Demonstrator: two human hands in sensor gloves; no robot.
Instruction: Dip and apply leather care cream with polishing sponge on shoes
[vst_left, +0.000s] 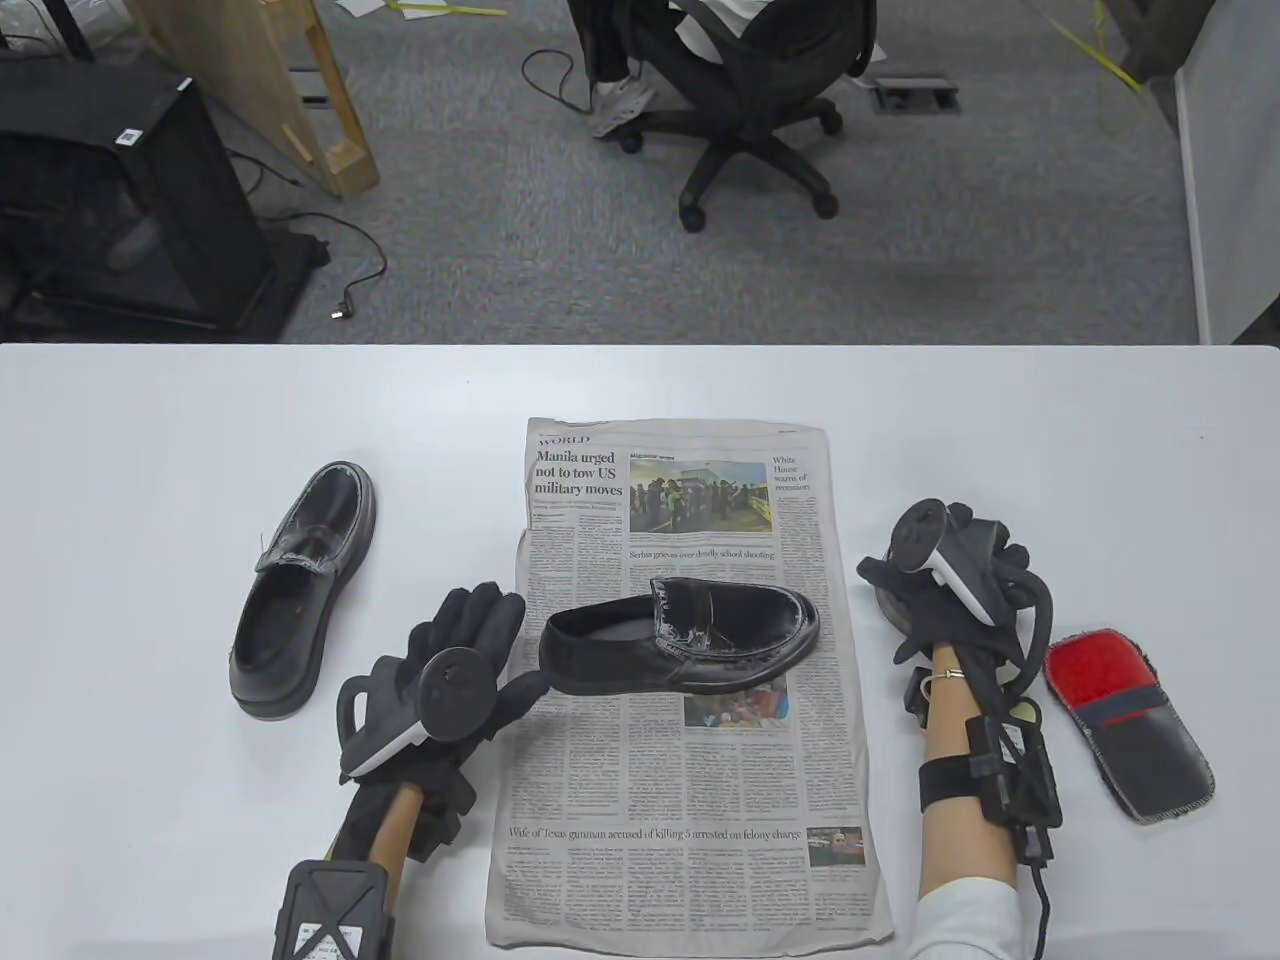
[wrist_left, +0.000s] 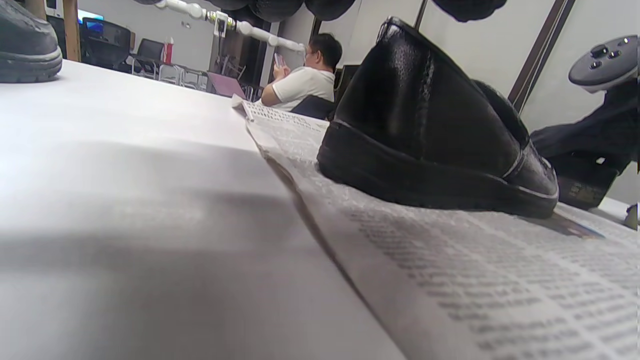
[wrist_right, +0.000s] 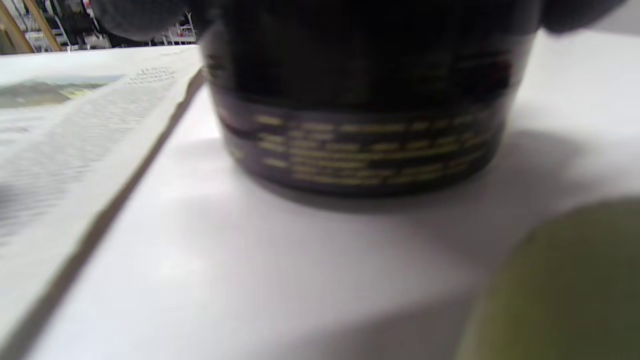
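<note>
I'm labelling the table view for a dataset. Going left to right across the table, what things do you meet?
Shoe on the bare table → left hand → shoe on the newspaper → right hand → red and black polishing pad.

Table view looks down from above; both wrist views sit low, sharing the newspaper (vst_left: 690, 700).

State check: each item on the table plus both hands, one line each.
Shoe on newspaper: upright on its sole, toe to the right.
Second shoe: on bare table, left of paper, untouched.
Newspaper: spread flat.
Cream jar: standing on table under right hand, lid state hidden.
Red-and-black pad: lying flat, untouched.
Left hand: fingers straight, at shoe's heel.
Right hand: over the jar; grip unclear.
</note>
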